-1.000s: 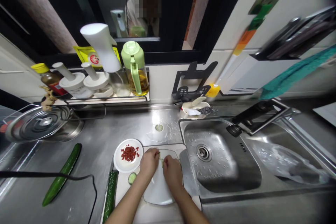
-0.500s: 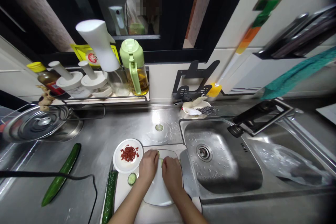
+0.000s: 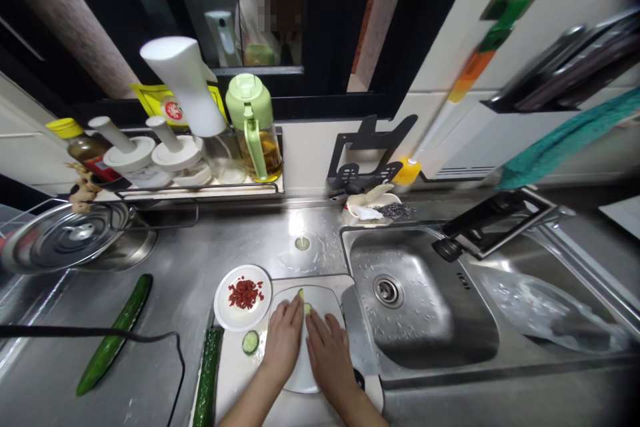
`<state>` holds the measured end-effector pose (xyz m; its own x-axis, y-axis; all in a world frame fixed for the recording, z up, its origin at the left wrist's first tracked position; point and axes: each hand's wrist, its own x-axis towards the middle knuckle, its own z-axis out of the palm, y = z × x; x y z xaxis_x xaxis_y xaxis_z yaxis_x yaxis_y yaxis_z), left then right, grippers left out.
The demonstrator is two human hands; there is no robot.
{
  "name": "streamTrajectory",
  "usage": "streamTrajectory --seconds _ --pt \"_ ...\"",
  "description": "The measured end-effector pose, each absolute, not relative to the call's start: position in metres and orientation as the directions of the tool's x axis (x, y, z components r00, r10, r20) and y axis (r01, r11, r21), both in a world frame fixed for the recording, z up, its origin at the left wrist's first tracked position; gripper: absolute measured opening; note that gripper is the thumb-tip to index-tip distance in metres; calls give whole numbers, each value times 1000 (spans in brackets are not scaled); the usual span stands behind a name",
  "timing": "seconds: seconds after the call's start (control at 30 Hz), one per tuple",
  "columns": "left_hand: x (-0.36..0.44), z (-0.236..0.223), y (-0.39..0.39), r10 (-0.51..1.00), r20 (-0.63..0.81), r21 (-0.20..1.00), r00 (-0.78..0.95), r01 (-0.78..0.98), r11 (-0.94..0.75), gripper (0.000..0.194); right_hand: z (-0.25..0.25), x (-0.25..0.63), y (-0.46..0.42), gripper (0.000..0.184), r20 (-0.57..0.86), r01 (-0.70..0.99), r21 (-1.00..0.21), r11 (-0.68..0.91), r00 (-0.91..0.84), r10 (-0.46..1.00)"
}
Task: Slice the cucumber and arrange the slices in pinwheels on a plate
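Note:
A white plate (image 3: 325,297) lies on a white cutting board (image 3: 235,367) beside the sink. My left hand (image 3: 285,337) and my right hand (image 3: 325,347) rest side by side on the plate, fingers stretched forward and flat. Small pale green cucumber pieces (image 3: 305,303) lie just past my fingertips at the plate's far part. A round cucumber slice (image 3: 250,342) lies on the board left of my left hand. A small white dish of chopped red chili (image 3: 243,293) sits at the board's far left corner. A cucumber (image 3: 207,373) lies along the board's left edge.
A second whole cucumber (image 3: 111,333) and a black cable (image 3: 100,335) lie on the steel counter at left. A steel lid (image 3: 65,240) sits far left. The rack behind holds bottles, an oil jug (image 3: 255,130) among them. The sink (image 3: 415,300) is at right.
Both hands have slid back toward me along the plate and flattened out, uncovering the small cucumber pieces at the plate's far part. The view shifted slightly.

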<state>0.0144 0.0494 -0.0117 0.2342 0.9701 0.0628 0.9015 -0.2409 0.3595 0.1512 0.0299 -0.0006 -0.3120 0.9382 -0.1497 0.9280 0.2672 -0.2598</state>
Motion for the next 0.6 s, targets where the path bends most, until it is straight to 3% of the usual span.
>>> streamTrajectory --seconds 0.3,0.6 --pt "15 -9 51 973 16 287 229 932 -223 55 -15 156 29 37 166 913 -170 371 -345 924" --pt "21 -8 47 980 44 179 193 964 -198 56 -21 153 27 38 195 924 -130 360 -332 923"
